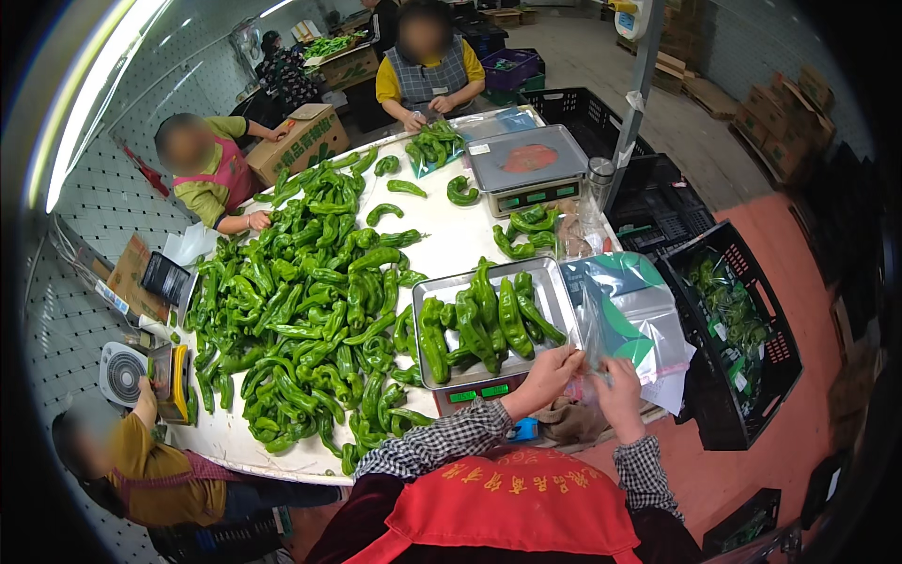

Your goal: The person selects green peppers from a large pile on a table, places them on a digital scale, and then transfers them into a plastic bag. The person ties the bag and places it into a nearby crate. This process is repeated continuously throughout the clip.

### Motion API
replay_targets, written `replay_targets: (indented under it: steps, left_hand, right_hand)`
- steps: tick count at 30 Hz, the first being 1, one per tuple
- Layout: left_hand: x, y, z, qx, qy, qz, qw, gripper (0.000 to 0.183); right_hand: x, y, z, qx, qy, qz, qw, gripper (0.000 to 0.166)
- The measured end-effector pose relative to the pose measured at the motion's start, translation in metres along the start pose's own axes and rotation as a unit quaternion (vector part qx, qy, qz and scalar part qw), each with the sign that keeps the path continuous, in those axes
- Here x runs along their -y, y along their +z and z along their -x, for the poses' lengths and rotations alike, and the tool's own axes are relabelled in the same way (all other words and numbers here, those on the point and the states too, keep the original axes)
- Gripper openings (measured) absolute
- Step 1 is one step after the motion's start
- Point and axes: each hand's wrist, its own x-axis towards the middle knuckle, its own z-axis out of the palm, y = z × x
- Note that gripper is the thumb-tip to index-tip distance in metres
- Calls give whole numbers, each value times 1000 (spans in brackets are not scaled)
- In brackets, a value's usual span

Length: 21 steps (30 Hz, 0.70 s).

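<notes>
My left hand [548,375] pinches the edge of a clear plastic bag [595,338] just right of the digital scale. On the bag's other side, my right hand [621,395] grips it with bent fingers. Long green peppers [476,328] lie in the metal tray [546,275] on the scale [451,402], whose display is lit green. Beside the tray, a stack of printed plastic bags [652,310] rests at the table's right edge. A large heap of green peppers [303,289] covers the table to the left.
Co-workers [430,63] stand around the white table [440,240]. A second scale [525,158] sits at the far side, near a metal post [638,106]. Black crates stand at the right, one [764,282] holding bagged peppers. A brown cloth [574,421] lies below my hands.
</notes>
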Motion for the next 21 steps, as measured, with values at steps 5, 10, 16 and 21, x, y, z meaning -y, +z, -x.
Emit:
replay_targets:
  steps: [5, 10, 16, 21]
  left_hand:
    - [2, -20, 3, -61, 10, -209, 976, 35]
    - [-3, -36, 20, -115, 65, -487, 863, 56]
    - [-68, -1, 43, -111, 399, -552, 723, 57]
    - [-33, -1, 26, -47, 315, -606, 729, 31]
  right_hand:
    - [-31, -7, 6, -93, 76, -108, 987, 9]
    - [11, -31, -20, -132, -7, -15, 991, 4]
    - [54, -9, -22, -70, -146, 73, 984, 5]
    - [67, -17, -5, -27, -141, 114, 983, 12]
